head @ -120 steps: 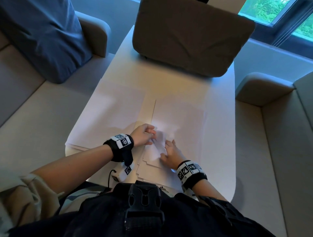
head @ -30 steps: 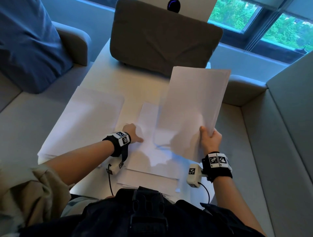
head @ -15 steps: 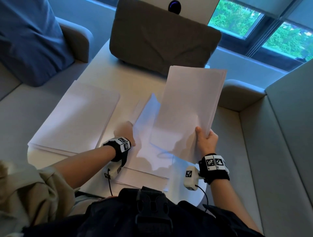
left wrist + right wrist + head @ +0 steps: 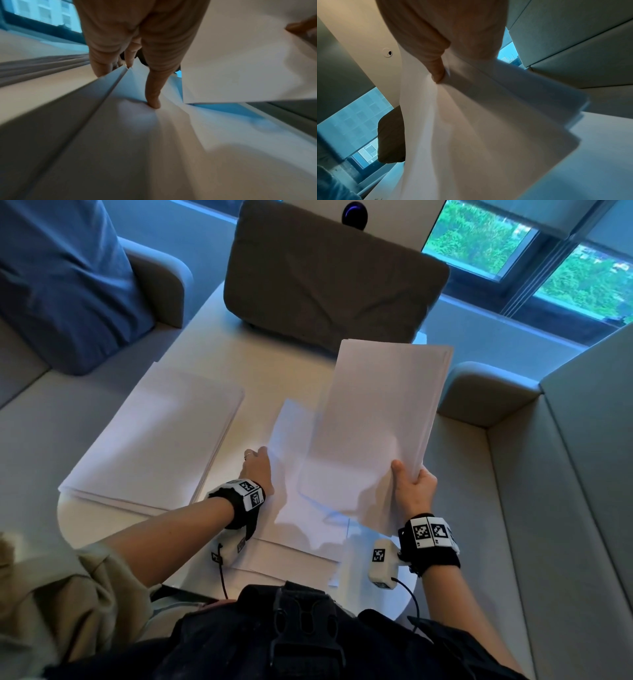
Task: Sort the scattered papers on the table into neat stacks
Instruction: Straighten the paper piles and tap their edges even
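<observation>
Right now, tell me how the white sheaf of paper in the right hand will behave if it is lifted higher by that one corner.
The white sheaf of paper will probably sag: it already bows where the right hand pinches its lower corner. Its edges are fanned, so sheets may slip apart. It looks light, since one hand alone holds it above the white table.

Neat stack left on table, loose sheets centre-right.

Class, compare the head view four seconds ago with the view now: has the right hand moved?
Yes. The right hand lay flat on the loose papers near the table's front edge; now it is raised above them, further right, holding a sheaf of papers.
</observation>
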The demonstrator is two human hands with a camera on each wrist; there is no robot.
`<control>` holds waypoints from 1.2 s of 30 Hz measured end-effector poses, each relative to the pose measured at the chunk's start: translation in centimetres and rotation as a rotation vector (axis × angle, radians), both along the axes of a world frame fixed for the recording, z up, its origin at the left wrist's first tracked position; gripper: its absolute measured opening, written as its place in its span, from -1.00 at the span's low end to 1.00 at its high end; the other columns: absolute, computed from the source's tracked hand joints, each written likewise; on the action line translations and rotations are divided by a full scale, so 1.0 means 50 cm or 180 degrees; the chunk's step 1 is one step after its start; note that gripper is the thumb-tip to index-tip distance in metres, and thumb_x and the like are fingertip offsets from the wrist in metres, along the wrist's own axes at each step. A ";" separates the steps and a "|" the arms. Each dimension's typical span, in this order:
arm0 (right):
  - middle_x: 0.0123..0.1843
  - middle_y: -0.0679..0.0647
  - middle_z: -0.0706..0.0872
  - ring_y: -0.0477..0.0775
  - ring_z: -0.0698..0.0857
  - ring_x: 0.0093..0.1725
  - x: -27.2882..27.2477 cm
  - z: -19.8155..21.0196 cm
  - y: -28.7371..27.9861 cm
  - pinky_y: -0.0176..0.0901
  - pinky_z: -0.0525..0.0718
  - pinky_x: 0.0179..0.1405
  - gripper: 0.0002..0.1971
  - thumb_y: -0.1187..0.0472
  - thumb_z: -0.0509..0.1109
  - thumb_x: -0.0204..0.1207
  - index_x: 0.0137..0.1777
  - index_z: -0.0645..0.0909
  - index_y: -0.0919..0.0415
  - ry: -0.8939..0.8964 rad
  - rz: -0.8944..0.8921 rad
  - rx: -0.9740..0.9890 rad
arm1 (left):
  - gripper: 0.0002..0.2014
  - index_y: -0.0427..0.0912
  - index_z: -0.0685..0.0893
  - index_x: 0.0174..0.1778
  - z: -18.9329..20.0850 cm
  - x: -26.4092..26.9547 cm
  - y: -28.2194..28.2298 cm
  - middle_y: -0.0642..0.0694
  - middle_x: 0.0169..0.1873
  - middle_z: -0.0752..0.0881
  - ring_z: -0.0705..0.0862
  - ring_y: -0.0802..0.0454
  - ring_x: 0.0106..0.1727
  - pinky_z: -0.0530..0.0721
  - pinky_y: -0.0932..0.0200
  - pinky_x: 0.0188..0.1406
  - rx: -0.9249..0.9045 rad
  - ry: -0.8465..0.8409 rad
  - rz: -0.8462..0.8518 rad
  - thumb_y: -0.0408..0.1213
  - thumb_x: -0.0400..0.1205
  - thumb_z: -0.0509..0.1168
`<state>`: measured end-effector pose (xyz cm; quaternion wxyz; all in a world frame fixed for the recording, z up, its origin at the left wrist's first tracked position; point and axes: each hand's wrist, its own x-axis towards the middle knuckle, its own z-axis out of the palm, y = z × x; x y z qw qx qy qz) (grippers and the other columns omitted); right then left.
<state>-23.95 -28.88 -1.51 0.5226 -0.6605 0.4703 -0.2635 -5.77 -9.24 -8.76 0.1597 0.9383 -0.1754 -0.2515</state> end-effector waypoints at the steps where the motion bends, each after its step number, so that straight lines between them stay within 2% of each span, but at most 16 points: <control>1: -0.13 0.19 0.77 0.23 0.74 -0.12 -0.002 -0.001 0.000 0.25 0.75 0.03 -0.92 0.17 0.44 0.51 -0.08 0.66 0.16 0.0002 -0.0007 0.0012 | -0.18 -0.28 0.21 0.48 0.004 0.002 0.000 -0.30 0.39 0.30 0.54 -0.18 0.27 0.56 0.13 0.15 0.0023 0.0044 0.0057 -0.38 0.39 0.53; 5: -0.17 0.18 0.76 0.19 0.72 -0.16 -0.007 -0.004 0.000 0.27 0.75 0.02 -0.86 0.17 0.45 0.50 -0.04 0.68 0.23 0.0005 -0.0032 0.0019 | -0.22 -0.32 0.37 0.39 0.020 0.018 0.002 -0.22 0.32 0.46 0.51 -0.15 0.33 0.53 0.17 0.19 0.0358 0.0088 -0.0055 -0.09 0.36 0.57; 8: -0.14 0.23 0.77 0.25 0.75 -0.13 -0.009 -0.007 -0.001 0.29 0.74 0.01 -0.87 0.17 0.45 0.50 -0.05 0.68 0.22 0.0025 -0.0049 0.0021 | -0.29 -0.27 0.53 0.28 0.026 0.032 0.003 -0.14 0.22 0.61 0.62 -0.09 0.25 0.54 0.19 0.17 0.0624 -0.0025 -0.0239 0.07 0.34 0.55; 11: -0.11 0.26 0.78 0.30 0.76 -0.08 -0.009 -0.007 -0.003 0.30 0.74 0.02 -0.87 0.17 0.45 0.50 -0.04 0.68 0.22 0.0040 -0.0067 0.0011 | -0.33 -0.28 0.54 0.25 0.022 0.033 0.004 -0.14 0.18 0.62 0.63 -0.08 0.22 0.54 0.19 0.14 0.0820 -0.0203 -0.0396 0.10 0.37 0.52; 13: -0.10 0.26 0.78 0.28 0.75 -0.09 -0.008 -0.008 -0.004 0.29 0.74 0.03 -0.89 0.19 0.45 0.51 -0.04 0.67 0.22 0.0039 -0.0057 0.0019 | -0.34 -0.29 0.52 0.25 0.020 0.029 0.004 -0.14 0.17 0.62 0.63 -0.09 0.21 0.54 0.18 0.15 0.0886 -0.0318 -0.0474 0.10 0.40 0.49; 17: -0.11 0.23 0.77 0.32 0.76 -0.04 -0.005 -0.008 -0.003 0.26 0.74 0.05 -0.94 0.19 0.45 0.51 -0.10 0.65 0.15 0.0030 -0.0059 0.0030 | -0.36 -0.26 0.51 0.24 0.029 0.033 0.003 -0.11 0.13 0.65 0.67 -0.05 0.16 0.54 0.18 0.16 0.1003 -0.0341 -0.0603 0.13 0.42 0.45; 21: -0.13 0.21 0.73 0.21 0.71 -0.10 -0.002 -0.008 -0.003 0.18 0.74 0.06 -0.91 0.23 0.44 0.53 -0.05 0.63 0.23 -0.0020 -0.0069 0.0056 | -0.60 -0.18 0.51 0.14 0.038 0.033 0.007 -0.05 -0.08 0.63 0.68 -0.05 0.11 0.48 0.16 0.19 0.0899 -0.0393 -0.0746 0.01 0.53 0.37; 24: -0.12 0.21 0.73 0.21 0.72 -0.08 -0.001 -0.013 -0.004 0.19 0.73 0.07 -0.92 0.22 0.44 0.53 -0.07 0.62 0.21 -0.0018 -0.0069 0.0048 | -0.59 -0.27 0.50 0.24 0.030 0.023 0.015 -0.18 0.14 0.61 0.60 -0.15 0.24 0.49 0.13 0.14 0.0757 -0.0364 -0.0567 -0.14 0.56 0.38; 26: -0.12 0.20 0.73 0.21 0.71 -0.07 0.000 -0.017 -0.005 0.19 0.72 0.09 -0.91 0.21 0.44 0.53 -0.08 0.61 0.21 0.0012 -0.0061 0.0046 | -0.62 -0.28 0.50 0.23 0.024 0.013 0.018 -0.25 0.15 0.59 0.58 -0.16 0.24 0.49 0.14 0.05 0.0434 -0.0321 -0.0393 -0.27 0.54 0.40; 30: -0.11 0.18 0.72 0.20 0.70 -0.06 -0.002 -0.021 -0.004 0.13 0.71 0.10 -0.90 0.20 0.44 0.53 -0.07 0.60 0.21 0.0038 -0.0045 0.0062 | -0.72 -0.25 0.55 0.02 0.007 -0.011 0.027 -0.22 0.12 0.46 0.55 -0.19 0.04 0.52 0.11 -0.06 -0.0418 -0.0394 -0.0112 -0.62 0.45 0.24; 33: -0.09 0.18 0.72 0.21 0.71 -0.03 -0.007 -0.029 -0.004 0.09 0.69 0.11 -0.88 0.18 0.43 0.54 -0.03 0.60 0.21 0.0105 -0.0037 0.0149 | -0.69 -0.27 0.60 0.10 0.009 -0.011 0.036 -0.26 0.11 0.54 0.55 -0.25 0.14 0.45 0.10 0.01 -0.0787 -0.0427 -0.0045 -0.60 0.49 0.18; 36: -0.07 0.20 0.72 0.21 0.71 -0.03 -0.012 -0.050 -0.003 0.09 0.69 0.13 -0.83 0.19 0.42 0.54 0.01 0.62 0.31 0.0280 0.0015 0.0238 | -0.72 -0.30 0.58 0.20 0.026 -0.005 0.034 -0.32 0.15 0.60 0.54 -0.25 0.22 0.36 0.16 0.09 -0.0837 -0.0391 -0.0069 -0.53 0.58 0.19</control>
